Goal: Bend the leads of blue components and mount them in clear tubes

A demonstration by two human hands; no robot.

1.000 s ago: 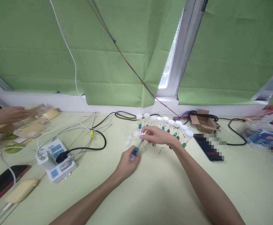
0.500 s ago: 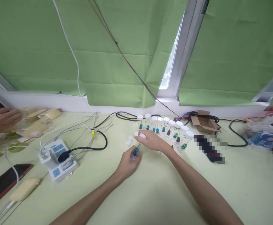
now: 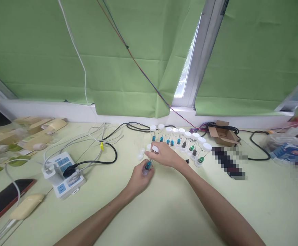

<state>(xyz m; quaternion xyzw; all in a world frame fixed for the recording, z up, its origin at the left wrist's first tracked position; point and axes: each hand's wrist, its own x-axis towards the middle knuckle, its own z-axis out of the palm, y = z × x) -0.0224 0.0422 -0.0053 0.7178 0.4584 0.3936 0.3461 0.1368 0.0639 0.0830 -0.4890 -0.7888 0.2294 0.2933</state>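
The clear, see-through cylindrical tube with a teal-blue piece inside (image 3: 146, 169) sits just on the near side, toward the left end, of the curved row of clear upright tubes with round white caps (image 3: 181, 131); its long axis is tilted, the lower end toward the person and a little left, the upper end leaning away toward that row; the left hand (image 3: 139, 178) is closed around the lower body, fingers wrapped and thumb along the side; the right hand (image 3: 164, 154) is curled at the upper end, a flat white round cap (image 3: 155, 149) showing between its thumb and fingers (whether that cap is seated on the rim or just apart from it, I cannot tell, as the fingers cover the join); so the two hands meet along one slanting line, the right being the nearer to the row, the left lower and farther from it; small white round pieces (image 3: 140, 156) lie just left of the row; a tiny black piece (image 3: 187, 161) lies in front of its right half; the white power strip with blue socket faces (image 3: 67, 193) is well to its left.
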